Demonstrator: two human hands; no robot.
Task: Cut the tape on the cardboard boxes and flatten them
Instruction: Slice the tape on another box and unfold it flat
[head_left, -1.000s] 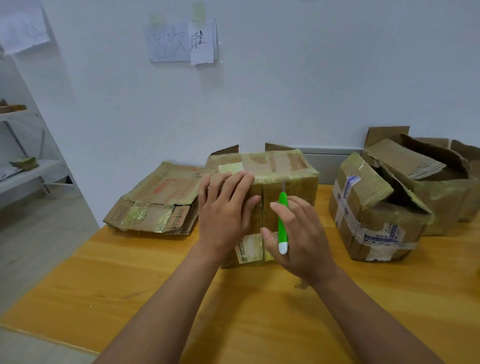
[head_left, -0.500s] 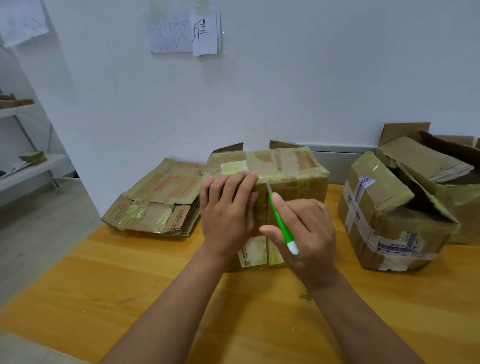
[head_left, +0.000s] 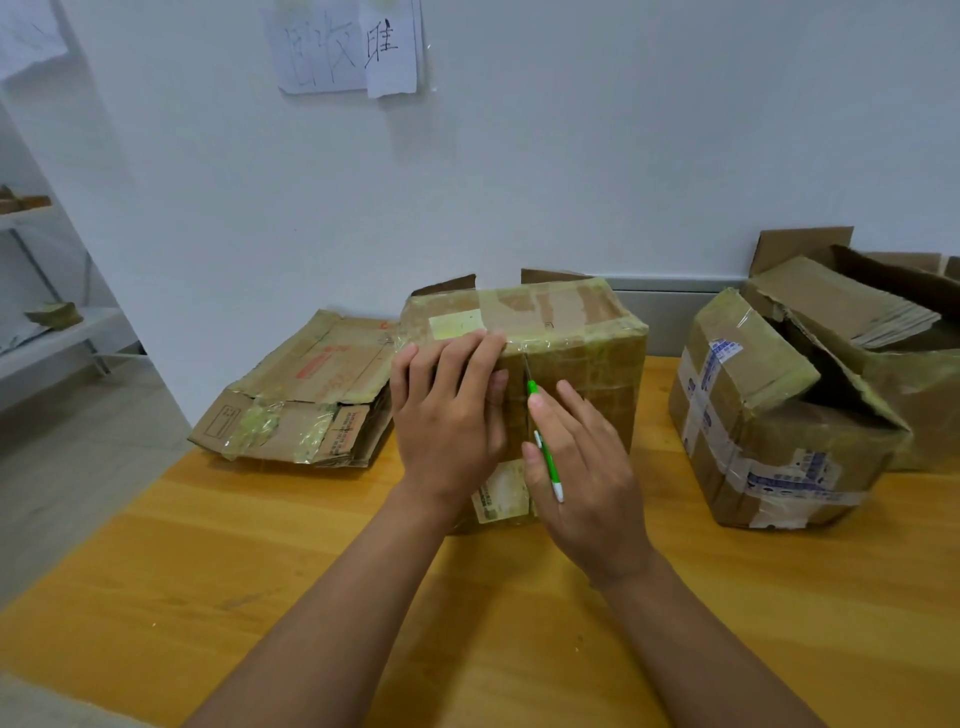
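Note:
A taped cardboard box (head_left: 571, 332) stands in the middle of the wooden table (head_left: 208, 571), its near face toward me. My left hand (head_left: 447, 415) lies flat on that face, fingertips reaching the top edge. My right hand (head_left: 582, 467) pinches a green and white cutter (head_left: 545, 447) between thumb and fingers, its thin blade tip touching the tape seam on the near face, just below the top edge and right of my left hand.
A pile of flattened boxes (head_left: 301, 400) lies at the left by the wall. A taped box (head_left: 769, 415) and an open box (head_left: 883, 332) holding flat cardboard stand at the right. A white shelf (head_left: 57, 332) is off the table's left side.
The cutter has tilted and its blade has come to the seam near the top edge of the box's near face. My left hand stays on the box. My view has moved closer.

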